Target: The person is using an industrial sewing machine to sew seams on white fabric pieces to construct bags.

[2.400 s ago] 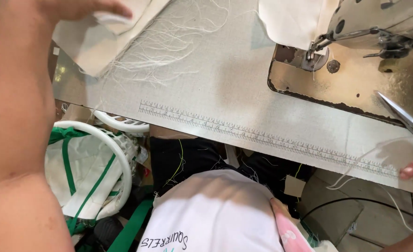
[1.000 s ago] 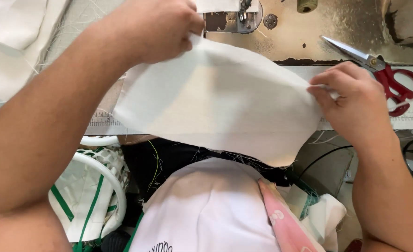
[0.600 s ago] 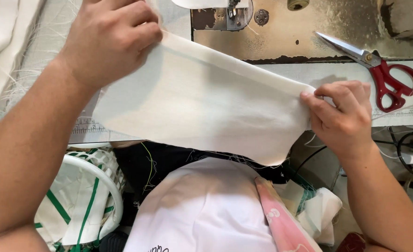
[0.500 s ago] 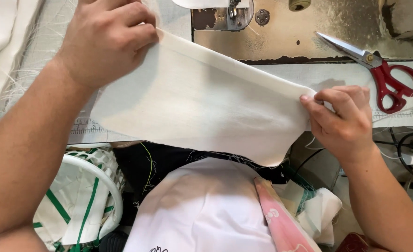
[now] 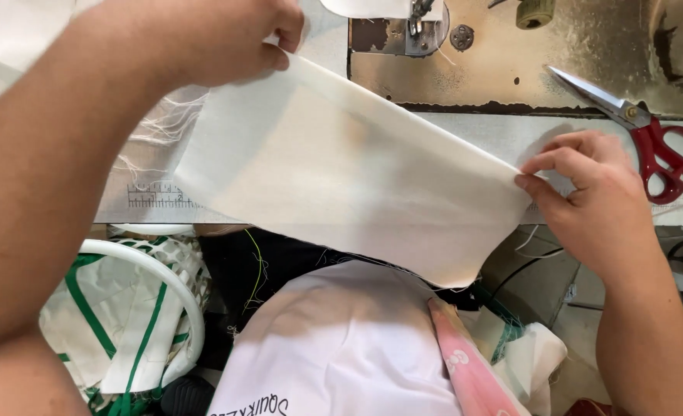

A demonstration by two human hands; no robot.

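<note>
Head view: left hand (image 5: 218, 35) pinches the upper-left corner of the cream fabric piece (image 5: 341, 177), fingers closed on the cloth edge near the presser foot (image 5: 417, 19) of the sewing machine (image 5: 511, 54). Right hand (image 5: 596, 200) grips the fabric's right corner, thumb and forefinger closed on it, other fingers curled. Fabric is stretched taut between both hands, running diagonally from upper left to lower right, held over the front edge of the sewing table (image 5: 164, 200); its lower edge hangs past the table edge above the person's lap. Red-handled scissors (image 5: 650, 131) lie on the table just beyond the right hand, blades pointing left, not touching it. Loose threads (image 5: 164, 131) sit on the table under the left forearm. White basket with green trim (image 5: 126, 308) stands below the table at left, holding cloth scraps.
</note>
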